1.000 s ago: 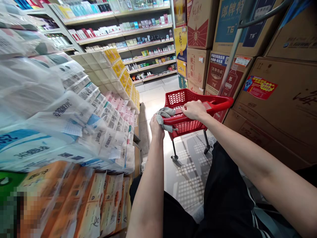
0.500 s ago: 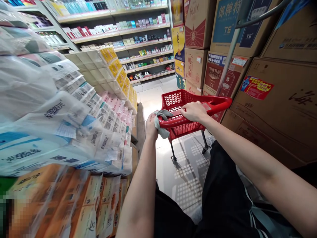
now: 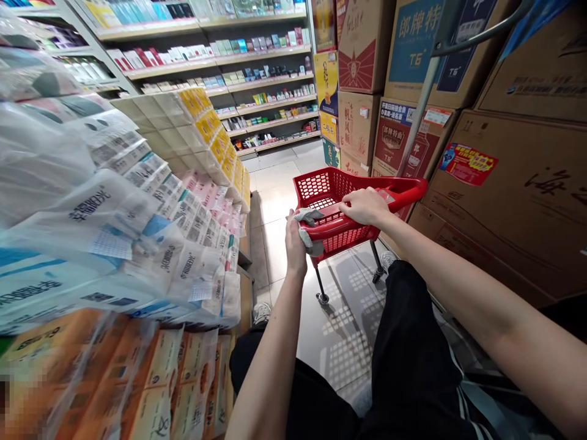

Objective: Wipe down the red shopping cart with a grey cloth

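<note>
A small red shopping cart (image 3: 342,242) with a perforated plastic basket stands between my legs on thin dark legs with casters. At the left corner of its rim, my left hand (image 3: 296,241) is closed on a grey cloth (image 3: 312,247), which is wrapped over the red edge. Further right, my right hand (image 3: 365,206) grips the cart's handle bar, fingers curled over it. The floor grating of the basket shows through from above.
Plastic-wrapped tissue packs (image 3: 114,214) are stacked along the left, with orange packs (image 3: 105,373) lower down. Cardboard cartons (image 3: 509,208) rise on the right, a metal pole (image 3: 419,116) before them. Shelves of small goods (image 3: 215,60) stand behind a tiled floor (image 3: 275,183).
My left hand and the cloth have shifted slightly right along the cart's rim. My left shoe has come into view beside the tissue stack. The right hand keeps its grip.
</note>
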Demonstrator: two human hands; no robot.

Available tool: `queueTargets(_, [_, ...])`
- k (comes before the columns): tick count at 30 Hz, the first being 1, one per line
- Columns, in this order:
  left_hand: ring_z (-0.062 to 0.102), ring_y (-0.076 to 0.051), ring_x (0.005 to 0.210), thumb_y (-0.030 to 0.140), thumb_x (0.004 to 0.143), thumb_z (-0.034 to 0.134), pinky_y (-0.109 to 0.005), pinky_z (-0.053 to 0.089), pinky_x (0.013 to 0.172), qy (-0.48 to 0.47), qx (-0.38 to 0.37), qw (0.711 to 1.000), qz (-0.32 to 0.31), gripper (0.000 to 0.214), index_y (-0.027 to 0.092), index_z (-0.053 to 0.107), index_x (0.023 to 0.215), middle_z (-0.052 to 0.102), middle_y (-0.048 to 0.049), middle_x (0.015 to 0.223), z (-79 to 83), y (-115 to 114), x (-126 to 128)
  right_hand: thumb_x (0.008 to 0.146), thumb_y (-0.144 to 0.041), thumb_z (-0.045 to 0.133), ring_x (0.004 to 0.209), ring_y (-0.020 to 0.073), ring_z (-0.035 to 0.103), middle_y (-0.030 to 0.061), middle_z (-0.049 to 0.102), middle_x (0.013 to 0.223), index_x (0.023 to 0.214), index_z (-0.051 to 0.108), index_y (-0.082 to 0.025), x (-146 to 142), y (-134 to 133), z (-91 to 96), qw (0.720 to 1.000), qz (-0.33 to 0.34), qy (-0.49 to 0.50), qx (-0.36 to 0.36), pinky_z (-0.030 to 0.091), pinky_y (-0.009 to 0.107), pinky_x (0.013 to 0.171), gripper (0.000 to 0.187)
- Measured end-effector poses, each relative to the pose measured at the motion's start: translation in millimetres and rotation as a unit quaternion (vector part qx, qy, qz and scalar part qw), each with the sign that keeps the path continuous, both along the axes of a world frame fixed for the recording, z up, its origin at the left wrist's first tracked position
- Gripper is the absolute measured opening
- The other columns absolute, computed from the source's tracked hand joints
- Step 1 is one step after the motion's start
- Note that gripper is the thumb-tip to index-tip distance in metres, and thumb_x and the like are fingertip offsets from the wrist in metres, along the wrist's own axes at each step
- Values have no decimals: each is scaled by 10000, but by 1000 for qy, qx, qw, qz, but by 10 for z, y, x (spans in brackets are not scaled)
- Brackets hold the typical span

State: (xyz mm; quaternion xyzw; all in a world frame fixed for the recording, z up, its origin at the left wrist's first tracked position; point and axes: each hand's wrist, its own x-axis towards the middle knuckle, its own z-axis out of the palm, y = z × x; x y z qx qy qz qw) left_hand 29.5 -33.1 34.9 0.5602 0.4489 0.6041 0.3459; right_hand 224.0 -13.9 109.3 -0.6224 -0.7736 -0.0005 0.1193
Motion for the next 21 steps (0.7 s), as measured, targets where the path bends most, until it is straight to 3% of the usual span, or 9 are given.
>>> queueTargets(3, [389, -192, 1294, 397, 903, 355, -368, 264, 1094, 7, 17, 999, -50, 389, 184, 668, 991, 607, -67, 1196, 137, 56, -92, 886, -436, 316, 881, 216, 582, 70, 694, 980, 910, 698, -206, -3, -25, 7, 1000, 0, -1, 0, 301, 350, 854, 446])
queueTargets(6, [537, -228, 1140, 411, 862, 428, -369, 360, 1023, 20, -13, 991, -129, 377, 153, 700, 827, 687, -84, 990, 266, 237, -229, 888, -442, 303, 911, 223, 576, 77, 689, 1007, 935, 696, -209, -32, -19, 7, 1000, -2, 0, -6, 293, 356, 865, 460])
queueTargets(8, [609, -232, 991, 432, 830, 486, -365, 435, 931, 7, -50, 986, -158, 361, 140, 698, 818, 702, -81, 870, 305, 364, -292, 888, -445, 300, 922, 227, 576, 80, 687, 1012, 928, 697, -209, -51, 4, 1, 1000, -3, 3, -9, 290, 363, 870, 465])
queueTargets(11, [635, -213, 856, 459, 807, 518, -342, 477, 833, -37, -74, 986, -144, 385, 118, 686, 867, 695, -73, 793, 271, 462, -287, 882, -438, 309, 925, 229, 578, 84, 688, 1004, 893, 700, -205, -55, 51, -11, 1000, -1, 8, -5, 294, 369, 869, 455])
queueTargets(14, [626, -185, 869, 495, 852, 432, -319, 465, 843, -79, -54, 990, -105, 450, 119, 658, 950, 683, -68, 876, 169, 390, -171, 876, -423, 321, 912, 225, 582, 78, 692, 995, 887, 703, -208, -8, 90, -17, 1000, 1, 5, -2, 299, 367, 862, 439])
queueTargets(17, [586, -173, 995, 518, 887, 355, -307, 419, 921, -62, -14, 995, -77, 472, 153, 611, 1039, 643, -63, 1040, 93, 187, -32, 870, -416, 330, 891, 221, 587, 66, 696, 992, 920, 709, -219, 84, 103, -21, 1000, 3, -3, -1, 306, 359, 852, 430])
queueTargets(21, [522, -187, 1107, 486, 856, 478, -300, 363, 975, 25, 29, 996, -84, 397, 187, 555, 1105, 586, -67, 1147, 86, -50, 65, 858, -407, 355, 894, 215, 587, 47, 694, 1010, 988, 705, -238, 217, 93, -38, 1000, 8, -6, 4, 310, 350, 855, 410])
